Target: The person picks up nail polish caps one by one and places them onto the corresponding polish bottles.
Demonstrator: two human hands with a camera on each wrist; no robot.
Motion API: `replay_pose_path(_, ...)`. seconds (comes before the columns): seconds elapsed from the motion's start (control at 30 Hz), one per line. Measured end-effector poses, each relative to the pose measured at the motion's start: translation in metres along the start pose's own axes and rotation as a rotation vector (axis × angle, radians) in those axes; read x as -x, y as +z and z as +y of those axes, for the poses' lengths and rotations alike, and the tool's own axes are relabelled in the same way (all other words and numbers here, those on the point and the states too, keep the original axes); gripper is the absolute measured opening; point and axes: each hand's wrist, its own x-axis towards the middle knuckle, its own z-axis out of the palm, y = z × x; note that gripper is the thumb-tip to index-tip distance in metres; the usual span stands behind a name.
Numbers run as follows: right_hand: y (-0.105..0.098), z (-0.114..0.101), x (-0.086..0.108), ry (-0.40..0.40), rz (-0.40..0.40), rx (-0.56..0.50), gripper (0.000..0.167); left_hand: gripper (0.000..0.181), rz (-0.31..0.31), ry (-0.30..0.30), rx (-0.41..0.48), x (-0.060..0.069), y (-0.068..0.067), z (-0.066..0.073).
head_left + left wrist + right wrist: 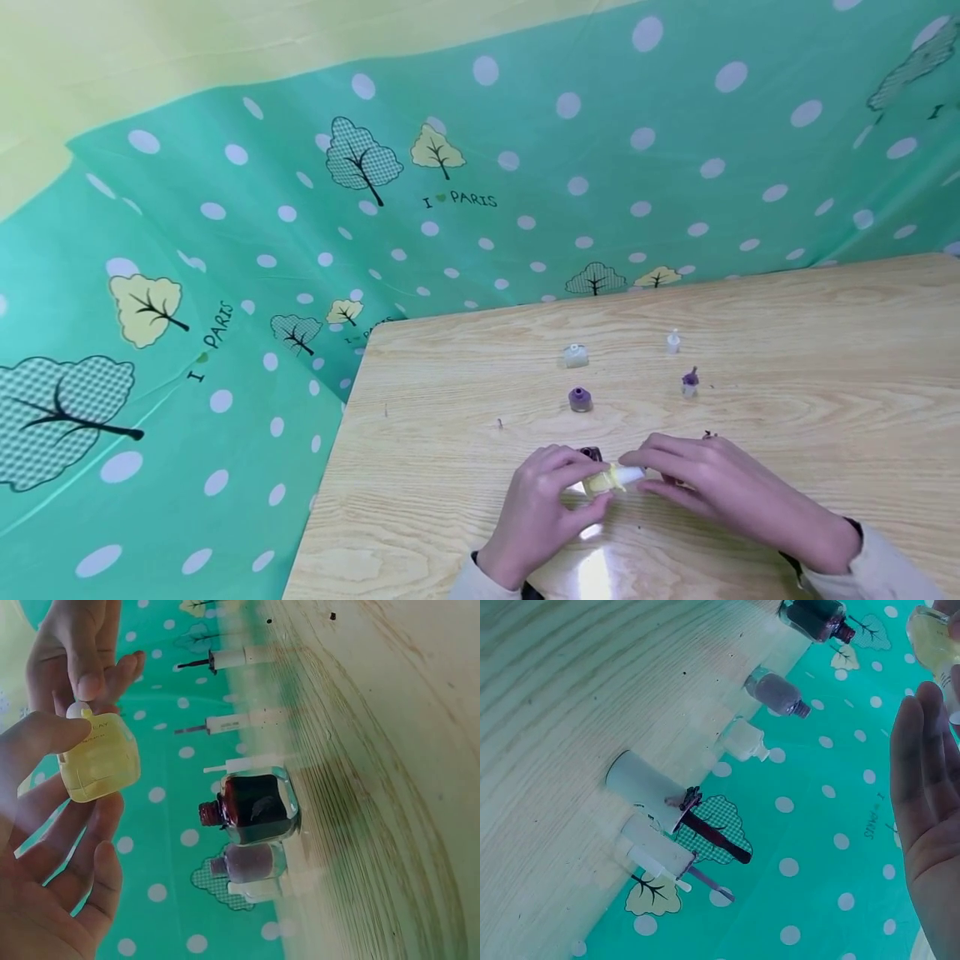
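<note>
A small bottle of yellow polish [599, 483] is pinched between the thumb and fingers of my left hand [536, 508], held above the table and tilted toward the right. Its white cap [630, 474] points at my right hand [716, 487], whose thumb and fingertips are at the cap's end. In the left wrist view the yellow bottle [101, 759] shows in full, with the left thumb near its neck. The right wrist view has the yellow bottle [934, 637] at its upper right edge, beside the right hand's extended fingers [922, 761].
Beyond the hands stand an uncapped purple bottle [580, 400] and a clear-white bottle [576, 357]. A dark red bottle [259, 808] stands near the left hand. Upright caps with brushes, one white [673, 342], one purple-tipped [690, 383] and one dark red [649, 791], stand to the right.
</note>
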Motion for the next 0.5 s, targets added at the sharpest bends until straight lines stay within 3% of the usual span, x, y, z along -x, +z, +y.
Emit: replay_pose_path(0.5,0.0006,-0.0026,-0.0035,0.021,-0.004,0.088,0.018,0.025,0.012,0.047,-0.021,0.0026,0.0024,-0.0024)
